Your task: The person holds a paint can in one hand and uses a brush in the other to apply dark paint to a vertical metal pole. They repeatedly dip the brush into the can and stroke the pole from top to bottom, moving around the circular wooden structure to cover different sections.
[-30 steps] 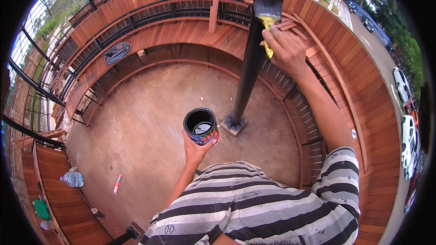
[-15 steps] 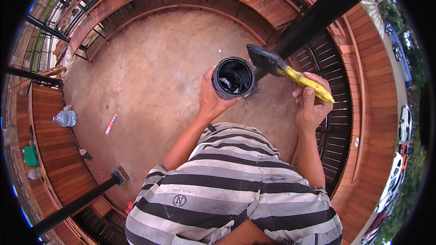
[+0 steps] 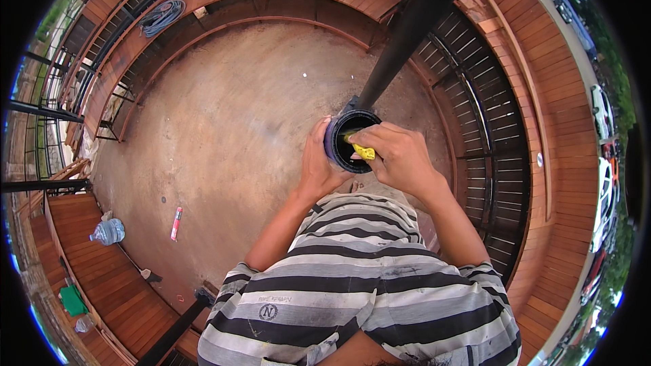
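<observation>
My left hand (image 3: 317,163) wraps closed around the black paint can (image 3: 347,141), held out before my striped shirt (image 3: 352,285). My right hand (image 3: 400,156) grips the yellow-handled brush (image 3: 362,150), which a moment ago lay across the rim and now dips down into the can. The black post (image 3: 413,27) rises just behind.

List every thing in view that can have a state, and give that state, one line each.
Paint can: open, no lid, held upright.
Yellow-handled brush: head dipped down inside the can.
Left hand: wrapped around the can's side.
Right hand: closed on the brush handle.
Water bottle: lying on its side on the wooden bench.
Hose: coiled on the bench.
</observation>
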{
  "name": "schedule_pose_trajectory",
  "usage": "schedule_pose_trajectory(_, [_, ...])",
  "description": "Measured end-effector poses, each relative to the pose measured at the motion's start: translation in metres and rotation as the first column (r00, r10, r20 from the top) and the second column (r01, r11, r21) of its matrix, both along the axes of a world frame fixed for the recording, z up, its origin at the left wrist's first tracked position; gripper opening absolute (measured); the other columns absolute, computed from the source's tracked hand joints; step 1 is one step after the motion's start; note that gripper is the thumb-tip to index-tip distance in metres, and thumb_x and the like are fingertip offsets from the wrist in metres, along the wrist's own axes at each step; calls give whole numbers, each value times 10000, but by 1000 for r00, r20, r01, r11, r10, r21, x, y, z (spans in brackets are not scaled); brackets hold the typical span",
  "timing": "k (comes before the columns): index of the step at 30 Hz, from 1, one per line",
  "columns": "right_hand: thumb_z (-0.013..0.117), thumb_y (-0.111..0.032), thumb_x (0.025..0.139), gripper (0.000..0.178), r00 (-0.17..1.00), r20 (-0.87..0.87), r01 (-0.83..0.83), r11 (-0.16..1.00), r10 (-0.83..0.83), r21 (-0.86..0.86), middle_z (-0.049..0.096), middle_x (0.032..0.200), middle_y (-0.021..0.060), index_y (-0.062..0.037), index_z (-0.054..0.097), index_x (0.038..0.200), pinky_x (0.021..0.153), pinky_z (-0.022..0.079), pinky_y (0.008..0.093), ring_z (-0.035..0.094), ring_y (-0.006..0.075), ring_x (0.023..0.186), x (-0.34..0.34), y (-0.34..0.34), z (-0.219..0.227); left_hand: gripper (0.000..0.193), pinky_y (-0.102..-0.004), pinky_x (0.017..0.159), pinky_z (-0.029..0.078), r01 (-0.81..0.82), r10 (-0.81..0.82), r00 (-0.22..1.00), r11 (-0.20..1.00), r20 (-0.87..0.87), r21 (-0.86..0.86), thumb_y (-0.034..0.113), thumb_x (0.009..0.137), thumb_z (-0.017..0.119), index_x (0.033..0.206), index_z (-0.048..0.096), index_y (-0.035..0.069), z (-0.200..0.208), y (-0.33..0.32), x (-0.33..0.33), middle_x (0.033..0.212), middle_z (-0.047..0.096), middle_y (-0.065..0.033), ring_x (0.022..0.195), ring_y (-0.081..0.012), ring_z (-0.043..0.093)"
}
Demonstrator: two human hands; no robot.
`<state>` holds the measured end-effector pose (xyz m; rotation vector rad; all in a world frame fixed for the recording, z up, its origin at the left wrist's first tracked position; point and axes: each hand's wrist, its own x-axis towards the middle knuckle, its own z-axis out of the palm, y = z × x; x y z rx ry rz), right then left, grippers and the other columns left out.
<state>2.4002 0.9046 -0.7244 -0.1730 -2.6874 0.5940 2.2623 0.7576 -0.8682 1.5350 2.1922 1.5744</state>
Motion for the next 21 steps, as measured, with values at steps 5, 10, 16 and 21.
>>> schedule_pose_trajectory(5, [850, -65, 805, 300, 996, -10, 82, 985, -84, -151, 815, 1045, 88, -85, 832, 1104, 803, 618, 400, 768, 297, 943, 20, -8, -14, 1204, -557, 1233, 403, 81, -79, 996, 995, 35, -52, 289, 670, 1032, 1610, 337, 0, -9, -3, 12, 1577, 486, -279, 1455, -484, 500])
schedule_pose_trajectory(10, [873, -127, 851, 256, 985, 60, 174, 955, -164, -241, 819, 1042, 110, -75, 831, 1098, 799, 605, 405, 767, 318, 920, 41, 7, -15, 1189, -527, 1226, 416, 135, -113, 974, 986, 196, -99, 215, 642, 997, 1610, 341, -1, -24, 12, 25, 1573, 485, -271, 1444, -468, 511])
schedule_pose_trajectory(16, [834, -198, 990, 183, 835, -93, 409, 726, -542, -553, 765, 823, 99, -36, 813, 1071, 606, 515, 284, 648, 115, 621, 75, 61, -11, 1230, -491, 1196, 448, 50, -9, 973, 984, 230, -171, 237, 621, 1039, 1605, 339, 0, -21, 69, 42, 1498, 530, -245, 1401, -417, 554])
schedule_pose_trajectory(21, [811, -217, 1028, 229, 545, -133, 201, 283, -828, -938, 795, 858, 81, 4, 783, 1079, 541, 450, 238, 651, 82, 642, 84, 155, -40, 1234, -468, 1190, 455, -52, 87, 953, 991, 290, -126, 262, 625, 1050, 1600, 344, -7, -10, 160, 59, 1491, 547, -219, 1395, -374, 569])
